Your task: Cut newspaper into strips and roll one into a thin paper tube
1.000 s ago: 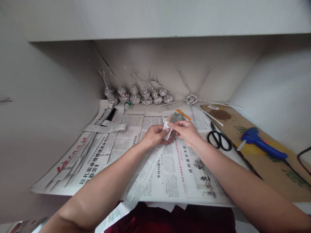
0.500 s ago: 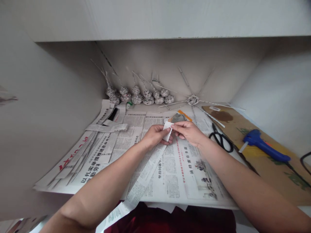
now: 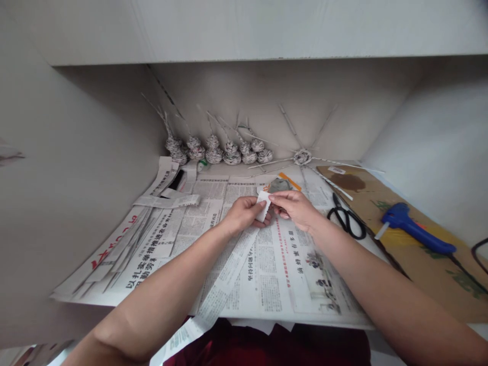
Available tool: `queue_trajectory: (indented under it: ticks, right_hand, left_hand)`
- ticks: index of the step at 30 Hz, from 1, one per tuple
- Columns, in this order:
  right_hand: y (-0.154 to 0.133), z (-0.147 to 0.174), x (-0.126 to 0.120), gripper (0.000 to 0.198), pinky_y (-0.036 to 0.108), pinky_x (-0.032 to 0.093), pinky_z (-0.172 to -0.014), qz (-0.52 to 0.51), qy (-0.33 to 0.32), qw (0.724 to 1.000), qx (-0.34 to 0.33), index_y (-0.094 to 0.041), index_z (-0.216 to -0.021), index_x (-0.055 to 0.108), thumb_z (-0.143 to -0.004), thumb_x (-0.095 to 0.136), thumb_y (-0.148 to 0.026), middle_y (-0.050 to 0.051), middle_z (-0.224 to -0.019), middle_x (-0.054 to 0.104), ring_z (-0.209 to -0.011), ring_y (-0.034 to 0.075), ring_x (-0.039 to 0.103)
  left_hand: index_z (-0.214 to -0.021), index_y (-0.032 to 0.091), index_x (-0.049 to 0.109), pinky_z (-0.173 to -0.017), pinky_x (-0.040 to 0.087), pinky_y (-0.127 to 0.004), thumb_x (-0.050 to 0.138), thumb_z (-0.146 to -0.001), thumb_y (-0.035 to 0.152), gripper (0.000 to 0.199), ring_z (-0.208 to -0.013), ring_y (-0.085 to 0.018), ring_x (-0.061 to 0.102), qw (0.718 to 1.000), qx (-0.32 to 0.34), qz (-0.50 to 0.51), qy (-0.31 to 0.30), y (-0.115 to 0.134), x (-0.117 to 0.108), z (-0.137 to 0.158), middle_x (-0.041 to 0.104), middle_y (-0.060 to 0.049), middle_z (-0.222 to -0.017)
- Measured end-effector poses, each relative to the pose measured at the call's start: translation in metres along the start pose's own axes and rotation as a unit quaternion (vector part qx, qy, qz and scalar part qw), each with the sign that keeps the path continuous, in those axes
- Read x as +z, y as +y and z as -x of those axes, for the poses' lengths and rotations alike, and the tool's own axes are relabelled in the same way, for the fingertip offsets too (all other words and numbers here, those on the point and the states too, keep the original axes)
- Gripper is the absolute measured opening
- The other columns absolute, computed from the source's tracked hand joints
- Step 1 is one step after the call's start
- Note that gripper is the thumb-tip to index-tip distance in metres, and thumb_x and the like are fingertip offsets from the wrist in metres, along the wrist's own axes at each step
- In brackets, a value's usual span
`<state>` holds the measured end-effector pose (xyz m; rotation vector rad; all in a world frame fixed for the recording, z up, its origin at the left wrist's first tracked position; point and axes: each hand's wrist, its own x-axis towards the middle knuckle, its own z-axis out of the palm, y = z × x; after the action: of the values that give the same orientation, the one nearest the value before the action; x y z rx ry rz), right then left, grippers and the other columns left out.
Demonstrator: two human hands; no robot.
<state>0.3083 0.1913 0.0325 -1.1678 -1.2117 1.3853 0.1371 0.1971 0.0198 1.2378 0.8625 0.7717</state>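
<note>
A long newspaper strip (image 3: 226, 279) runs from my hands down over the table's front edge towards my lap. My left hand (image 3: 247, 213) pinches its upper end between thumb and fingers, where the white tip shows. On the right side of that tip, my right hand (image 3: 292, 206) grips the edge with thumb and forefinger; its other fingers are curled. Both hands are close together above the newspaper sheets (image 3: 267, 274) spread on the table. Just behind them lies a grey piece with an orange edge (image 3: 281, 184), partly hidden by my right hand.
Gourd-shaped woven paper pieces (image 3: 232, 152) line the back wall. A woven ring with paper spokes (image 3: 303, 156) lies right of them. Black scissors (image 3: 346, 221) and a blue glue gun (image 3: 415, 229) on cardboard (image 3: 354, 185) are at right. Cut newspaper strips (image 3: 114, 254) lie at left.
My hands hold nearly the same pose on the strip's end. The view has shifted very slightly; nothing else has visibly moved.
</note>
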Motion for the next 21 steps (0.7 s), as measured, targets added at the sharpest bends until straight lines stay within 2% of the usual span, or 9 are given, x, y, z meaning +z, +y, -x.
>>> queue_trajectory:
  ticks: [9, 17, 21]
  right_hand:
    - [0.006, -0.001, 0.007, 0.043, 0.021, 0.016, -0.039, -0.016, 0.055, 0.998, -0.001, -0.014, -0.075, 0.073, -0.052, 0.086, -0.048, -0.005, -0.045, 0.047, -0.044, 0.007, 0.037]
    - [0.007, -0.001, 0.01, 0.043, 0.022, 0.016, -0.038, -0.022, 0.073, 0.997, -0.004, -0.015, -0.069, 0.07, -0.049, 0.087, -0.049, -0.005, -0.043, 0.047, -0.042, 0.006, 0.034]
    - [0.006, 0.0, 0.013, 0.043, 0.022, 0.017, -0.038, -0.026, 0.078, 0.997, -0.004, -0.016, -0.063, 0.066, -0.048, 0.087, -0.051, -0.006, -0.043, 0.046, -0.04, 0.006, 0.033]
  left_hand:
    - [-0.084, 0.012, 0.066, -0.062, 0.057, -0.026, 0.065, -0.086, 0.039, 0.027, -0.067, -0.015, 0.068, 0.999, 0.007, -0.029, 0.012, 0.0, 0.002, 0.0, 0.07, -0.006, -0.074]
    - [-0.088, 0.012, 0.066, -0.064, 0.056, -0.025, 0.067, -0.083, 0.03, 0.018, -0.069, -0.013, 0.066, 0.997, 0.025, -0.07, -0.011, -0.002, 0.0, 0.0, 0.068, -0.005, -0.076]
    - [-0.086, 0.013, 0.066, -0.063, 0.055, -0.025, 0.07, -0.08, 0.032, 0.021, -0.069, -0.013, 0.066, 0.995, 0.034, -0.091, -0.006, -0.003, 0.0, -0.001, 0.069, -0.006, -0.077]
